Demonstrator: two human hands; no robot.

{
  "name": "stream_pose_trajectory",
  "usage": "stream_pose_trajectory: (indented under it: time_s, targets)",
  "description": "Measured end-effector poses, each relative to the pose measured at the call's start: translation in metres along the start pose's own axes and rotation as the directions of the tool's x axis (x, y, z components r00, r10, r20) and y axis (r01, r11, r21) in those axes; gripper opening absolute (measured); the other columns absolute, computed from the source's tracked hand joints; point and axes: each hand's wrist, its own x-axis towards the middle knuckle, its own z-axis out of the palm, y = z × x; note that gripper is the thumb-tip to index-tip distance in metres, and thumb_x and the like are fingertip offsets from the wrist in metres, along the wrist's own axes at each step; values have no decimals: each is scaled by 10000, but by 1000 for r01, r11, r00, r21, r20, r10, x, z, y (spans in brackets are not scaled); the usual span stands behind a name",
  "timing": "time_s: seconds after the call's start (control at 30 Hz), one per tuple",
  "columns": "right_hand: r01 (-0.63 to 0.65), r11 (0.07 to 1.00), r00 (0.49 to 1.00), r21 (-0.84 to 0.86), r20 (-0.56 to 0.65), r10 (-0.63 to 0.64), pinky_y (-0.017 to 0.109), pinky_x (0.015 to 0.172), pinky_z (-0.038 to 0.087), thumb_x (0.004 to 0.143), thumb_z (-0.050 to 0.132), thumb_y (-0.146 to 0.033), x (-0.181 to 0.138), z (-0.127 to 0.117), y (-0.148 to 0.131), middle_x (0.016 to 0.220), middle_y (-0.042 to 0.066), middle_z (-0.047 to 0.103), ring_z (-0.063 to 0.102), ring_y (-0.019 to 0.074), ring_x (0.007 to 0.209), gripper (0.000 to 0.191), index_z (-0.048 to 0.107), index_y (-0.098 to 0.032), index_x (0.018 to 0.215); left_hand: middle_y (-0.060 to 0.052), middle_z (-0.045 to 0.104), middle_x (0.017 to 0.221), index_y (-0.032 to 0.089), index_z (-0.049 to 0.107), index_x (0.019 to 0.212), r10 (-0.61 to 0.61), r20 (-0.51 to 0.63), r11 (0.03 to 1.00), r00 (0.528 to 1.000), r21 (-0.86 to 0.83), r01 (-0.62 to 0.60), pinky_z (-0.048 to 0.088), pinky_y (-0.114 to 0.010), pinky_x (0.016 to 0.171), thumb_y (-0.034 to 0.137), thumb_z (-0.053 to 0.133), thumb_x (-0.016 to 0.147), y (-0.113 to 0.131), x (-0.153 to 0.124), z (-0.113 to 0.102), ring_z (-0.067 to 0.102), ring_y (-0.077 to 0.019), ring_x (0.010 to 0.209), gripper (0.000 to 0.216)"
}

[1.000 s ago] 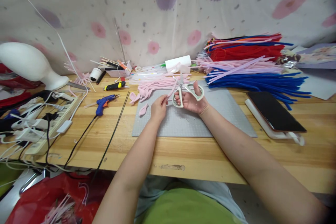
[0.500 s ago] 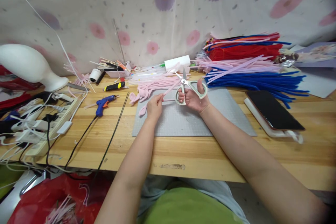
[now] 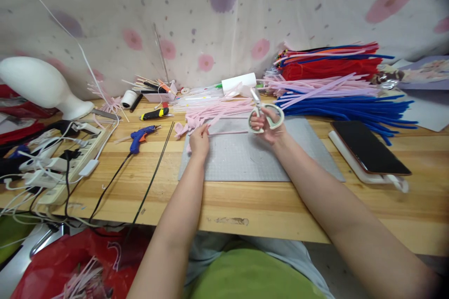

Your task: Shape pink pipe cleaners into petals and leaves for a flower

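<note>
My right hand (image 3: pixel 271 127) grips the white-handled scissors (image 3: pixel 258 108), fingers through the loops. The blades point up and away from me, blurred, and seem close together. On the left, my left hand (image 3: pixel 199 141) is closed in a pinch on a light pink pipe cleaner (image 3: pixel 218 118), whose free part slants up to the right. Beyond that hand lie looped pink pipe cleaner shapes (image 3: pixel 191 122) and a row of straight pink stems. Both hands are over the grey cutting mat (image 3: pixel 252 161). The left fingertips are partly hidden.
Blue pipe cleaners (image 3: pixel 343 110) and red bundles (image 3: pixel 329 69) lie at the back right, a phone (image 3: pixel 370 147) in front of them. To the left are a blue glue gun (image 3: pixel 140 138), a utility knife (image 3: pixel 154 114), a power strip (image 3: pixel 82 149) with cables and a white foam head (image 3: pixel 38 81).
My right hand has drawn the scissors right, away from the pink pipe cleaner, and the blades look closer together. My left hand has shifted slightly left, still pinching.
</note>
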Motion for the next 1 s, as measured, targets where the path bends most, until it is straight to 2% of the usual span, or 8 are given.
stream_pose_trajectory:
  time_s: [0.17,0.23,0.33,0.43,0.57,0.77,0.9,1.0]
  targets:
    - [-1,828,926,-561,-313,-210,257,481,366,696,592,-430,-6,-35,-32,520,-27,456,415,97,459,252,500,-196,682,14,527,551,171,609,722,-141,46,978,989,-146,146,359,-213,513,355,414,830,3,-1,2,455,-91,470,289]
    - [-181,508,868,-842,-379,-320,294,510,377,604,680,-393,-10,-56,-44,527,7,512,457,131,488,257,529,-189,645,22,535,562,170,606,773,-186,126,952,974,-224,211,337,-205,450,372,416,828,7,-3,6,419,-72,405,282]
    - [-318,-22,876,-948,-284,-390,340,548,382,570,696,-383,-15,-81,-55,440,45,466,500,194,537,263,533,-187,503,18,575,640,167,598,846,-207,192,920,959,-296,258,324,-187,404,371,437,818,10,-4,10,412,-50,386,261]
    - [-424,-231,868,-876,-320,-381,376,571,388,601,657,-403,-18,-84,-56,466,75,479,535,242,585,296,499,-197,459,9,584,674,154,594,873,-214,210,896,954,-348,277,342,-170,393,366,443,814,9,-3,9,412,-39,397,267]
    - [-525,-289,820,-800,-385,-423,399,607,398,590,670,-392,-20,-65,-55,646,115,585,563,273,670,253,523,-190,552,5,574,687,140,585,903,-239,214,860,947,-405,309,365,-162,396,361,456,804,7,-2,7,410,-33,415,275]
    - [-475,-211,784,-854,-301,-543,390,709,410,703,582,-359,-20,-38,-52,902,139,638,572,271,848,240,620,-162,836,6,561,675,133,595,911,-209,244,859,947,-417,297,337,-165,386,368,465,797,14,-3,6,401,-32,405,291]
    - [-99,-73,793,-992,-34,-608,363,732,432,750,515,-260,-11,-18,-21,922,101,630,576,212,785,295,588,-161,1018,12,548,658,139,605,888,-146,313,861,939,-427,276,334,-170,401,379,467,795,18,-6,7,407,-32,407,292]
    - [89,-220,810,-971,199,-552,390,790,420,723,526,-196,-5,-2,10,1124,118,551,529,250,941,447,512,-191,1170,19,541,629,142,614,872,-138,351,874,926,-397,280,314,-174,387,387,482,787,20,-9,9,395,-32,387,291]
